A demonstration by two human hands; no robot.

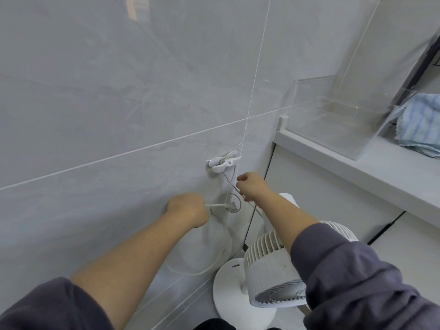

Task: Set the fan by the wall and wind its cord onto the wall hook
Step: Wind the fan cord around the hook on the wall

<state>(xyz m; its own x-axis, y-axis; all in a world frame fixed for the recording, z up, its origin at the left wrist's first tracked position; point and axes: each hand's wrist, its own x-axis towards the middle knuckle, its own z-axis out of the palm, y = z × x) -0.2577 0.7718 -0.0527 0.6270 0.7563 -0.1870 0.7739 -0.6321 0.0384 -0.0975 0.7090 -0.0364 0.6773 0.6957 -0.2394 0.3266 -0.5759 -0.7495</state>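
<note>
Fan (273, 265) faces the person, back toward the wall hook (222, 162).

fan (271, 279) white | cord (202, 270) white | hook (222, 161) white | wall (119, 103) grey marbled | cloth (419, 129) blue-white striped

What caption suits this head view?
Left hand and right hand hold the thin white cord below the white plastic wall hook, round white fan beside the grey tiled wall.

Fan (269, 272) below wall hook (222, 161)
</note>
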